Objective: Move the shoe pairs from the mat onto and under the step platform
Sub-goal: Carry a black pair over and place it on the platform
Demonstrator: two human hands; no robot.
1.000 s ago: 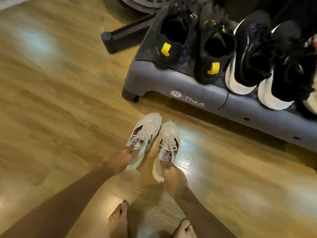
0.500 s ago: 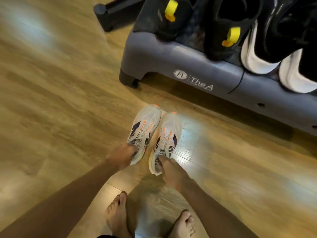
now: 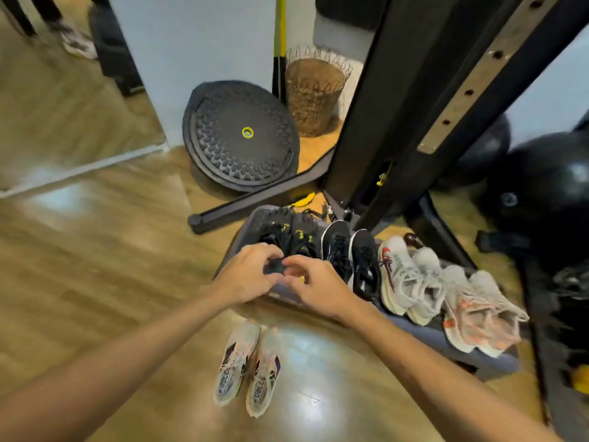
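Observation:
A grey step platform [image 3: 424, 328] carries several shoe pairs in a row: black with yellow tabs [image 3: 287, 234], black with white soles [image 3: 350, 253], grey with red marks [image 3: 404, 279], grey with orange [image 3: 478, 311]. A white pair with orange laces [image 3: 248, 365] lies side by side on the wood floor in front of the platform, with no hand on it. My left hand [image 3: 248, 272] curls its fingers around the dark heel of a black-and-yellow shoe. My right hand [image 3: 315, 285] is beside it with curled fingers touching the same spot; its grip is unclear.
A black machine frame [image 3: 398, 106] rises just behind the platform, its foot bar [image 3: 255, 199] running left along the floor. A round black balance disc [image 3: 239, 135] and a wicker basket [image 3: 314, 94] stand against the wall. Black exercise balls [image 3: 548, 193] sit at the right.
Both hands have let go of the white pair, which stays on the floor, and have moved up to the black-and-yellow shoes. The view has lifted and pulled back.

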